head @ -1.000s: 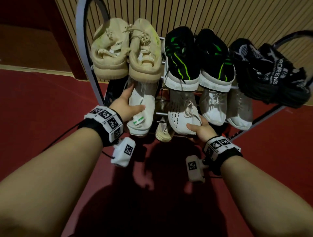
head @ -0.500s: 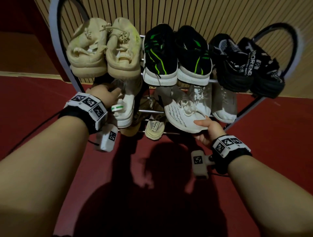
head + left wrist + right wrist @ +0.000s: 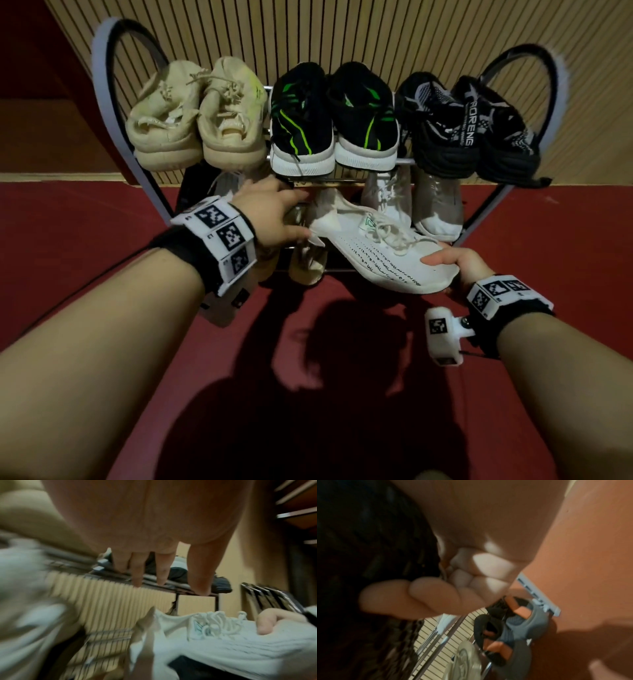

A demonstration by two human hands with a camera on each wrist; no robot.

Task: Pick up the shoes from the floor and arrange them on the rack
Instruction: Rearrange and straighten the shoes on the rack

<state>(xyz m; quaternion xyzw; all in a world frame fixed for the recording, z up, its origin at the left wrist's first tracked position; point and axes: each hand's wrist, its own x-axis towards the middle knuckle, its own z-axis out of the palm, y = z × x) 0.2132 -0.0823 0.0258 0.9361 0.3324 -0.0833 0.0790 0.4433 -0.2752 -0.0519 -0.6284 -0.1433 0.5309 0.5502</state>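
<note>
White sneaker [image 3: 383, 253] in right hand [image 3: 459, 265], overhanging rack [image 3: 102, 113] edge.

One rack [image 3: 101, 102] is being shown. On its top tier six shoes are being carried: two beige shoes [image 3: 164, 120], two black shoes with green stripes [image 3: 301, 116] and two black patterned shoes [image 3: 431, 120]. On the tier below, four are being counted: one white shoe with printed lines [image 3: 376, 253], two plain white shoes [image 3: 387, 202] at the right, and one partly hidden white shoe [image 3: 224, 181] at the left. Lower down, one cream shoe [image 3: 308, 263] is being made out; whether a second is lying beside it cannot be told. Two hands are being seen, the left hand [image 3: 270, 219] and the right hand [image 3: 459, 263], and two marker-printed wristbands [image 3: 222, 236] are being worn.
</note>
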